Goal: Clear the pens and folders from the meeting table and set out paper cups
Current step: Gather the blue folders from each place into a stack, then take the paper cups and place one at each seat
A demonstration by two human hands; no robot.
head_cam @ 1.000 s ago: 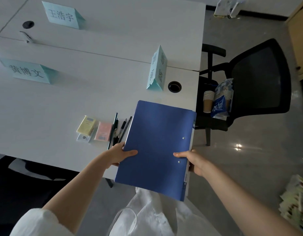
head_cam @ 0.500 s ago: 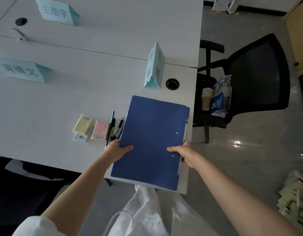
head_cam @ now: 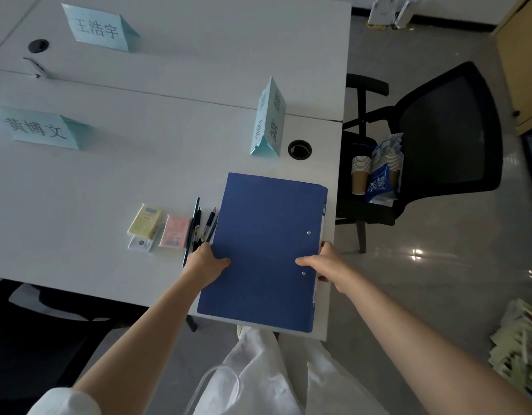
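Table (head_cam: 115,181): white, fills the view from 9 to 12 o'clock; its near corner sits at about 5 o'clock.
Chair (head_cam: 447,139): black mesh, off the table's edge at 2 o'clock.
Folder (head_cam: 264,247): blue, seemingly flat on the near corner, spine side along the table's right edge.
Cups (head_cam: 360,175): two stacks on the chair seat, with a blue packet between them; none set out yet.
Left hand (head_cam: 206,262): grips the folder's left edge, thumb on the cover.
Right hand (head_cam: 324,262): clamped on the spine edge, thumb on top, fingers wrapped underneath.
Pens (head_cam: 199,229): a few dark ones just beside the folder at its 9 o'clock, touching or nearly touching the left hand.
Doing it well: I'd lift both edges evenly, keep the folder level so no sheets slip out, and avoid dragging the pens along.
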